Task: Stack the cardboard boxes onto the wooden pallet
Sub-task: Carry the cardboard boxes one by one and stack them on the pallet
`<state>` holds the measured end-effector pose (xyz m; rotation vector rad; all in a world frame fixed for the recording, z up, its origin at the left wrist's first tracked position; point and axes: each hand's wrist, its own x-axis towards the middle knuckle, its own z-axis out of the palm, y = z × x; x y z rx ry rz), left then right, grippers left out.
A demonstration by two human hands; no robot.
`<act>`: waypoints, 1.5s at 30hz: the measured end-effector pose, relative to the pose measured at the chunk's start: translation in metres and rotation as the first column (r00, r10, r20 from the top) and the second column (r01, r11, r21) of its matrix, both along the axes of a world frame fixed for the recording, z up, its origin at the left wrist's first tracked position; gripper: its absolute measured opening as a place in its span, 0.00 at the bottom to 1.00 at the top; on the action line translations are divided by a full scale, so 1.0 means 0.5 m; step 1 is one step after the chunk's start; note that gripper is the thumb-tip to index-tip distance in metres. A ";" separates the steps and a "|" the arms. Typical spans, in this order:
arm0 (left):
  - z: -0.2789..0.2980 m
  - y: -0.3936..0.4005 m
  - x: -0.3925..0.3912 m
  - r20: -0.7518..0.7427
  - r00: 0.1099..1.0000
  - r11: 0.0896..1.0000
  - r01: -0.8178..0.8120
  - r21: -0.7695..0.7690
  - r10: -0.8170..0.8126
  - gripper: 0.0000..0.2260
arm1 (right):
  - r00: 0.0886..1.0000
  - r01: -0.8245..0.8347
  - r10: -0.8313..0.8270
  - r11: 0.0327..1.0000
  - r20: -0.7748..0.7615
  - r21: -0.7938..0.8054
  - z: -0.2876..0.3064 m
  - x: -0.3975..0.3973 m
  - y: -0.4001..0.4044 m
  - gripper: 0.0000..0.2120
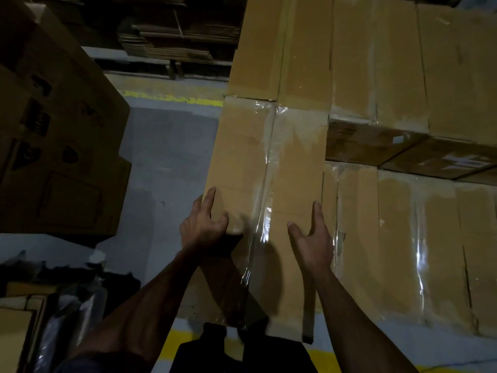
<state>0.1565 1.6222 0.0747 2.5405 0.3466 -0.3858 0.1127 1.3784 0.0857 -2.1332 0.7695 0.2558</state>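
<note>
The long tan cardboard box sealed down its middle with clear glossy tape (269,162) lies on top of the stack, flush against the other tan taped cartons (403,238) to its right. Its left side hangs at the outer edge of the pile, above the grey concrete floor (166,157). The wooden pallet itself is hidden beneath the load.

The left hand (205,227) curls around the near left corner, thumb on top and fingers down the side. The right hand (313,238) lies flat and open on the lid, fingers straight, gripping nothing.

The risk, as I judge it, sits on that left edge. A push from the flat right hand could slide the box outward until it tips towards the floor, since only one corner is really held. The slick tape gives a palm little purchase. Light is poor too, so a misaligned edge could go unnoticed. The dark printed cartons (61,130) stand well apart across the aisle.
</note>
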 end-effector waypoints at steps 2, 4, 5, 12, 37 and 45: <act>-0.005 0.001 0.001 0.007 1.000 1.000 0.001 -0.008 -0.001 0.32 | 1.000 0.002 -0.002 1.000 0.008 -0.012 -0.003 0.002 0.002 0.40; -0.008 0.006 0.005 0.010 1.000 1.000 0.013 -0.025 -0.012 0.31 | 1.000 -0.002 0.003 0.999 0.005 -0.048 -0.005 0.003 0.004 0.39; -0.009 0.009 0.007 0.014 1.000 0.999 0.018 -0.034 -0.017 0.31 | 1.000 -0.002 0.002 0.998 0.007 -0.063 -0.006 0.004 0.005 0.38; -0.016 0.014 0.008 0.047 0.998 0.999 0.047 -0.027 -0.045 0.27 | 1.000 -0.002 0.004 0.997 0.023 -0.079 -0.016 -0.004 0.003 0.38; 0.013 0.135 -0.366 -0.009 0.959 0.941 0.276 -0.198 -0.283 0.33 | 0.954 -0.274 0.261 0.959 -0.145 -0.078 0.032 -0.383 0.058 0.33; 0.011 0.126 -0.374 -0.004 0.973 0.929 0.219 -0.298 -0.231 0.33 | 0.977 -0.193 0.189 0.981 -0.099 -0.031 0.010 -0.388 0.063 0.33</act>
